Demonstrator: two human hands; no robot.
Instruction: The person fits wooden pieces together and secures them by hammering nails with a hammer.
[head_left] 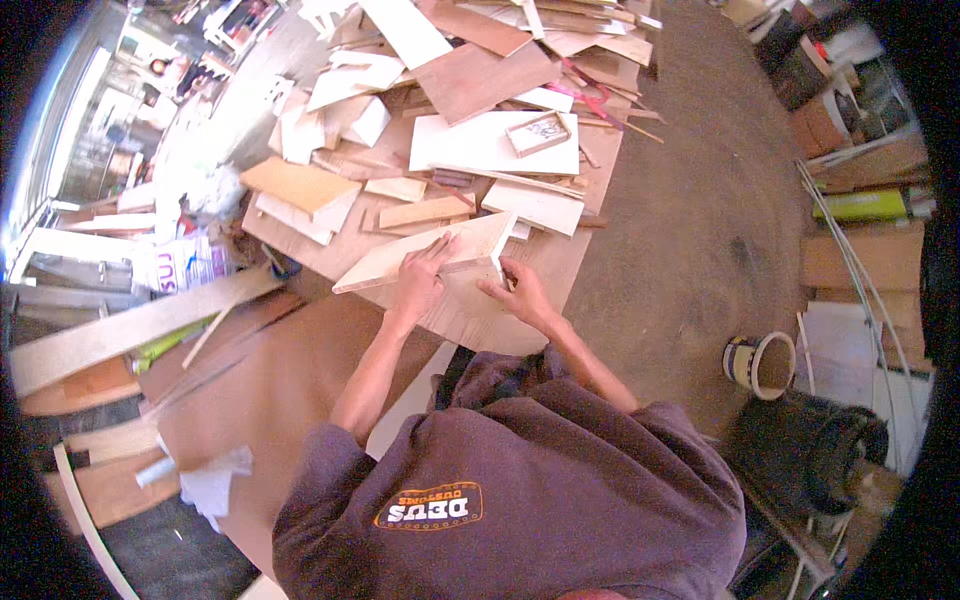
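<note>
A pale wooden board (385, 262) is tilted up above the near end of the plywood worktop (520, 325), its long edge toward me. My left hand (420, 283) grips it near the middle, fingers laid along its upper face. At the board's right end my right hand (522, 296) is curled, with thumb and forefinger at the corner. The contact between those fingertips and the wood is small and partly blurred. Just beyond the board lies a short light wood block (428, 211), next to a white panel (535, 205).
Offcuts are heaped over the worktop's far part, with a small framed box (538, 133) on a white panel (440, 140) and a pink strap (597, 100). A yellowish board (300, 184) lies left. A bucket (760, 365) stands on the floor at right; planks (150, 325) lean at left.
</note>
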